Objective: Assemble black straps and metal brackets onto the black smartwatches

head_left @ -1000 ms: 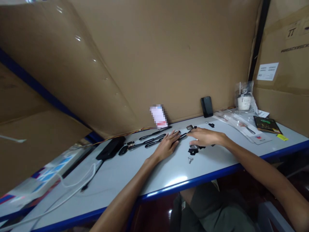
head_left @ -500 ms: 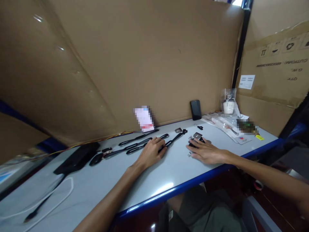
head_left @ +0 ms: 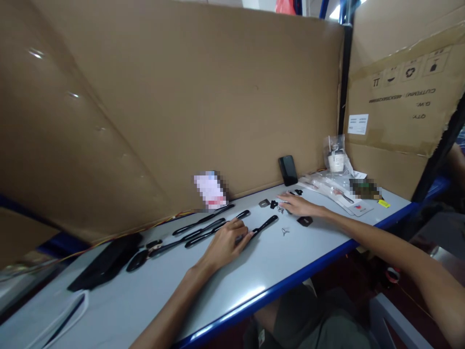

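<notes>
My left hand [head_left: 228, 242] is closed around a long black handle [head_left: 267, 224] whose far end sticks out to the right. Just behind it lie several more slim black handles [head_left: 203, 236], side by side. Over a cluster of small parts, my right hand [head_left: 300, 204] stretches its fingers forward, low to the tabletop. Around that hand are a grey slotted metal plate [head_left: 264, 203], a darker plate [head_left: 304, 221], small black pieces [head_left: 273, 204] and a silver wing screw [head_left: 285, 231]. What lies under the right palm is hidden.
The grey table [head_left: 232, 300] has a blue front edge. Cardboard walls [head_left: 203, 106] stand behind and right. A phone [head_left: 288, 170] leans at the back, near clear plastic packets [head_left: 327, 186] and a bagged cup [head_left: 336, 160]. Left are a black case [head_left: 107, 261] and a white cable [head_left: 82, 310].
My right hand has moved back and slightly left, uncovering a dark plate and wing screw. My left hand stays on the handle; a small black piece is no longer at its far end. The view has shifted.
</notes>
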`<state>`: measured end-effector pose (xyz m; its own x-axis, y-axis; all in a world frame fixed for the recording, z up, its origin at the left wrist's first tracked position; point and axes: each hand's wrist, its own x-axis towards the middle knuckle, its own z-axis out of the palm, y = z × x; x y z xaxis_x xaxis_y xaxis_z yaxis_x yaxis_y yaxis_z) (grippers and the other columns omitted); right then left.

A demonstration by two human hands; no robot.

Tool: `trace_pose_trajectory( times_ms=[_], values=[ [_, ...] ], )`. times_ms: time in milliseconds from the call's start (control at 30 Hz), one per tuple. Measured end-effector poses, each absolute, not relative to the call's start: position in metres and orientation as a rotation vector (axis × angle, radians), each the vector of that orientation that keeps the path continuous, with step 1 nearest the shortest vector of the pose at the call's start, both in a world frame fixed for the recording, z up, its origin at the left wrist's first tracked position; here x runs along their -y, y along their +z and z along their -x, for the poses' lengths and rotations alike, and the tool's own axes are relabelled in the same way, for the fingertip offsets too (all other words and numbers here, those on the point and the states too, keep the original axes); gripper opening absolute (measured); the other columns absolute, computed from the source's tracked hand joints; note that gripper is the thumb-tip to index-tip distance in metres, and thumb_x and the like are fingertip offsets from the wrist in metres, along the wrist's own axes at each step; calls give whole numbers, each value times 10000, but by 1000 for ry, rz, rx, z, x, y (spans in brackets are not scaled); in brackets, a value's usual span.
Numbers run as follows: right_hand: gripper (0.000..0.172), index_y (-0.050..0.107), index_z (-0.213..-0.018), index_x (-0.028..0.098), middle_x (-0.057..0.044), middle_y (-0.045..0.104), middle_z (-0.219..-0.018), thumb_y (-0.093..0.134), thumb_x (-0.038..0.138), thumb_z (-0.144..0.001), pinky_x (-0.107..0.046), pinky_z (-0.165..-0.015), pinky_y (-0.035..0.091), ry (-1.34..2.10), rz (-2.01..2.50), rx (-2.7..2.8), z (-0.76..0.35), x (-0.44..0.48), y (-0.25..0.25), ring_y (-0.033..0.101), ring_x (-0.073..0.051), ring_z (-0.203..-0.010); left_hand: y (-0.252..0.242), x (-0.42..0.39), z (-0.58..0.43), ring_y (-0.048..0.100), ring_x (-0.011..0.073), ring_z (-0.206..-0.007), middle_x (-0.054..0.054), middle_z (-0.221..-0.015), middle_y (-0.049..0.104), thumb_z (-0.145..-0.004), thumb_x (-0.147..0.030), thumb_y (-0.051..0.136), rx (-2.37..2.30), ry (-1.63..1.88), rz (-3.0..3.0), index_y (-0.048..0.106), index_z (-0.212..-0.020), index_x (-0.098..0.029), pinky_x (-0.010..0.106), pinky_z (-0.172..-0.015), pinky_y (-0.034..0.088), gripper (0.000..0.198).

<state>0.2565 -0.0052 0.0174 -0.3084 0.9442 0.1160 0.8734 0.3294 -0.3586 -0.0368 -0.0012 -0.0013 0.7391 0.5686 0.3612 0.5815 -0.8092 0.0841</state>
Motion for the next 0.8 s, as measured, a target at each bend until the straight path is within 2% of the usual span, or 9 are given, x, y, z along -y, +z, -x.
trace_pose_trajectory(
  times_ms=[67, 133, 200, 300, 333, 400, 533, 667, 800],
  values=[
    [497, 480, -1518, 131, -176, 458, -1577, 353, 336, -1083, -484, -1211, 305, 279, 1570, 2267, -255, 23, 18, 377, -290, -1487, -1, 1, 38, 593, 244, -837, 71, -789, 647, -1045, -432, 387, 961, -525, 2873, 619, -743, -214, 358, -757, 466, 439],
    [444, 568, -1447, 168, -151, 556, -1498, 384, 338, -1080, -454, -1178, 361, 275, 1478, 2313, -257, 51, 12, 460, -274, -1426, -1, 1, 39, 608, 251, -819, 73, -811, 659, -1029, -452, 417, 1023, -460, 2810, 627, -811, -213, 369, -761, 470, 386],
    [453, 571, -1449, 166, -164, 564, -1489, 430, 376, -1073, -471, -1188, 346, 295, 1269, 2502, -262, 83, 3, 484, -286, -1411, -1, 1, 40, 619, 257, -783, 79, -833, 671, -1005, -491, 450, 1118, -409, 2728, 628, -874, -210, 373, -740, 472, 357],
    [614, 336, -1605, 153, -168, 344, -1645, 358, 481, -1086, -595, -1254, 132, 292, 1299, 2595, -276, 117, -7, 214, -344, -1556, -3, 1, 41, 630, 264, -744, 94, -806, 670, -993, -547, 428, 1194, -349, 2656, 622, -833, -213, 364, -699, 472, 418],
    [654, 271, -1628, 146, -163, 282, -1671, 331, 508, -1086, -591, -1262, 98, 323, 1345, 2592, -282, 122, -8, 142, -340, -1573, -4, 2, 41, 632, 264, -734, 97, -796, 669, -996, -554, 410, 1199, -333, 2653, 620, -814, -214, 360, -689, 470, 439],
    [712, 219, -1638, 118, -167, 209, -1691, 317, 546, -1078, -541, -1279, 93, 415, 1432, 2566, -294, 120, -8, 84, -319, -1582, -5, 3, 40, 638, 257, -729, 98, -808, 674, -1000, -550, 390, 1190, -320, 2676, 623, -815, -214, 350, -676, 465, 448],
    [739, 255, -1629, 106, -163, 179, -1694, 325, 577, -1063, -493, -1283, 145, 581, 1560, 2429, -314, 93, 1, 120, -307, -1578, -4, 12, 35, 642, 242, -750, 77, -834, 673, -999, -537, 411, 1045, -338, 2828, 611, -847, -220, 343, -679, 458, 404],
    [669, 357, -1599, 140, -122, 290, -1668, 274, 555, -1081, -457, -1276, 190, 705, 1496, 2446, -307, 66, 9, 202, -272, -1566, -1, 29, 16, 642, 242, -768, 74, -824, 661, -1026, -547, 382, 813, -288, 2952, 585, -865, -222, 351, -699, 459, 416],
    [590, 469, -1537, 115, -145, 400, -1615, 357, 480, -1087, -391, -1236, 286, 652, 1401, 2520, -273, 45, 16, 313, -255, -1531, 0, 35, -11, 657, 252, -766, 83, -845, 683, -1036, -578, 376, 693, -170, 2978, 595, -926, -225, 350, -682, 437, 430]
  ],
)
